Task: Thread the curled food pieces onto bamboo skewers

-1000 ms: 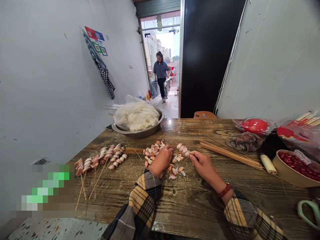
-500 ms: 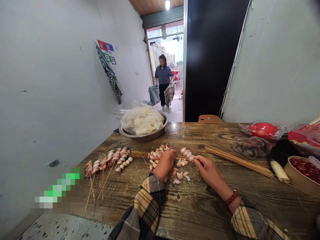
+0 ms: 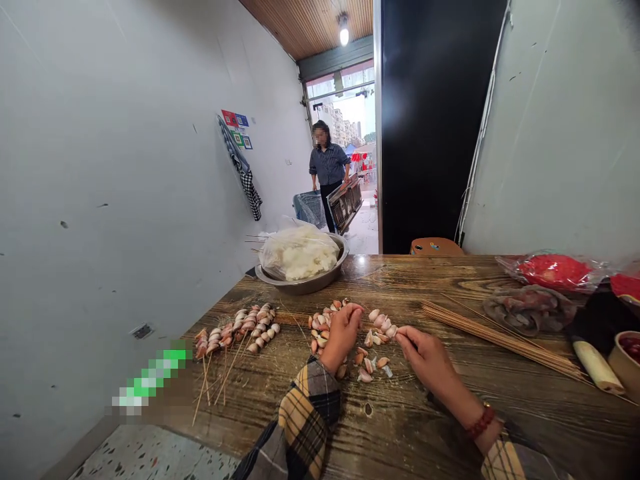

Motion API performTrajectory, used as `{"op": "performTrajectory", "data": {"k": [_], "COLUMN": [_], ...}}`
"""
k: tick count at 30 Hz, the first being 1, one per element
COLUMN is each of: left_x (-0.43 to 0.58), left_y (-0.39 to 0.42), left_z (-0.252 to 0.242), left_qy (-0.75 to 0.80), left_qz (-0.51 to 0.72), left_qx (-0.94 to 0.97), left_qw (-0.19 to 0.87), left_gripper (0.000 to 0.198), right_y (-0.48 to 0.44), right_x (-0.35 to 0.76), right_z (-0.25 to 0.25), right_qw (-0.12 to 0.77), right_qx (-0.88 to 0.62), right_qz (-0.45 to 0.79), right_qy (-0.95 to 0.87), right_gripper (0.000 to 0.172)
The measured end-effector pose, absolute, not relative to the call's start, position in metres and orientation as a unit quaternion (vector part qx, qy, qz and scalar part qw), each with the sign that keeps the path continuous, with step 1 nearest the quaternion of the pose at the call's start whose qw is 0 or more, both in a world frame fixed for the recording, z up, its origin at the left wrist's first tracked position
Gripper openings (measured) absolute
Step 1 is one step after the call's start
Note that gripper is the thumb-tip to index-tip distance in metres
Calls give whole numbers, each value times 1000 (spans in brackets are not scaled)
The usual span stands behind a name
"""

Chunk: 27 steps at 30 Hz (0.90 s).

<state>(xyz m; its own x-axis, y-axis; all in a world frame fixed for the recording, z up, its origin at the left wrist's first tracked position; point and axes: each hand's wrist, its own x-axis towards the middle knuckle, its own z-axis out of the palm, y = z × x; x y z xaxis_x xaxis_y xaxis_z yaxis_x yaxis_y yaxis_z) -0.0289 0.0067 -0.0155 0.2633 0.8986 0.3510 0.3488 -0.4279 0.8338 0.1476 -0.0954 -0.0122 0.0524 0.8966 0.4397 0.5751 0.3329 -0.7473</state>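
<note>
My right hand [image 3: 425,357] is closed at the near end of a skewer of garlic cloves [image 3: 383,323], several cloves threaded in a row. My left hand [image 3: 343,337] has its fingers pinched together just left of the skewer's far end; what they hold, if anything, is hidden. Loose garlic cloves [image 3: 323,323] lie in a pile behind and beside my left hand. More loose cloves [image 3: 366,376] are scattered on the wooden table [image 3: 400,433] between my hands. Finished-looking rows of skewered garlic [image 3: 239,328] rest to the left, their sticks pointing toward me.
A metal basin [image 3: 305,285] with a plastic-covered pale mass stands at the back. Bare bamboo skewers [image 3: 500,340], a grey cloth [image 3: 530,310], a red bagged item [image 3: 555,270] and a tub [image 3: 627,360] are on the right. A person [image 3: 327,167] stands near the doorway carrying a folded frame.
The view has shifted, so the table contents appear lower and further right. My left fingers have lifted a little off the clove pile toward the skewer. The person in the doorway has come closer.
</note>
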Motion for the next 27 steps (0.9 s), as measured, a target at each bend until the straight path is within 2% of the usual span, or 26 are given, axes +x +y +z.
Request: {"op": "performTrajectory", "data": {"k": [4,9,13,18,27], "left_x": [-29,-26,-21,-19,-17], "left_y": [5,4,0,-4,-6], "left_z": [-13,-13,-14,-17,-25], "left_qy": [450,418,373,346,295], "left_qz": [445,423,453,472,498], "left_qx": [700,631,566,508,480], "left_qw": [331,498,579,632,659], "left_gripper": [19,20,24,40,25], "right_y": [-96,-97,-99,-99,-93], "right_x": [147,147,147,154,170], "right_z": [-13,-12,-12,-25,-41], "right_qw": [466,467,464,443,402], "right_qx": [-553,-554,-556,-582,-626], "right_qz": [172,169,176,182,183], "right_qy": [-669,-668,-667,-657,-643], "right_gripper": [33,34,35,36,37]}}
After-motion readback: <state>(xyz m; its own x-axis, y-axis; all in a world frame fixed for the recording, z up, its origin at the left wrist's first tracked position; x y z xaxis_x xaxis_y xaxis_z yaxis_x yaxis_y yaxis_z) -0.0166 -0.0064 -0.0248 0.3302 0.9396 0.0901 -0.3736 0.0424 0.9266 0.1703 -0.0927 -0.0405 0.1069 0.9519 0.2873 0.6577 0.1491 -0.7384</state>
